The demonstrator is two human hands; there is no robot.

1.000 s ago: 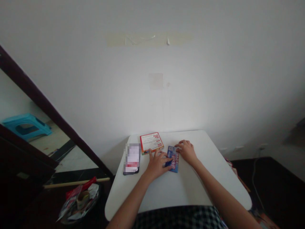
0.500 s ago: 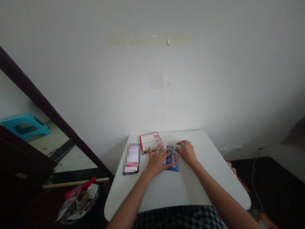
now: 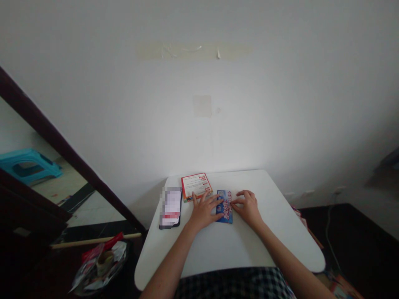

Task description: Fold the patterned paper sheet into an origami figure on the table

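Observation:
A blue printed packet with red and white lettering [image 3: 227, 212] lies flat on the white table [image 3: 218, 253]. My left hand [image 3: 202, 211] has its fingers spread, with the thumb and a fingertip on the packet's left part and other fingertips by a red-bordered card [image 3: 195, 186]. My right hand [image 3: 248, 207] is at the packet's right edge, thumb and index finger pinched together there; whether the edge is between them is too small to tell.
A phone [image 3: 171, 207] with a blurred screen lies at the table's left. The wall [image 3: 202, 141] rises behind the table. On the floor at left stands a bin with wrappers [image 3: 99, 265]; a mirror shows a blue stool [image 3: 31, 164].
My right hand has moved slightly right and down along the packet's edge, its thumb and index finger now pinched. My left hand stays in place on the packet.

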